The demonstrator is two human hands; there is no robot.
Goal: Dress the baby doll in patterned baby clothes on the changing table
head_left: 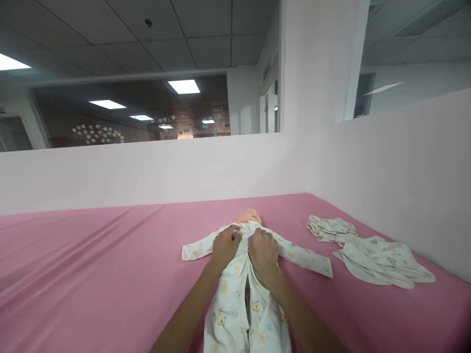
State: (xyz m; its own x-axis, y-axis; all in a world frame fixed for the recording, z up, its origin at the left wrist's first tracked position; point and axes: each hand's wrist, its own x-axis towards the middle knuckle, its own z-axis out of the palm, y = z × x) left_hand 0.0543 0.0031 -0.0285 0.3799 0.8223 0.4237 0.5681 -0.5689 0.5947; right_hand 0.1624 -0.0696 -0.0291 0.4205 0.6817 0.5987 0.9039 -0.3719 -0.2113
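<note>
A baby doll lies on its back on the pink sheet, dressed in a white printed sleepsuit with its sleeves spread out. The suit's front gapes open lower down. My left hand rests on the doll's chest with fingers curled on the left edge of the suit's front. My right hand lies beside it, fingers bent and pressed on the right edge near the collar. Both hands meet at the chest just below the doll's head.
Two crumpled pieces of white printed baby clothing lie on the sheet to the right. A pale pink wall borders the bed at the back and right. A window above shows a dim room with ceiling lights.
</note>
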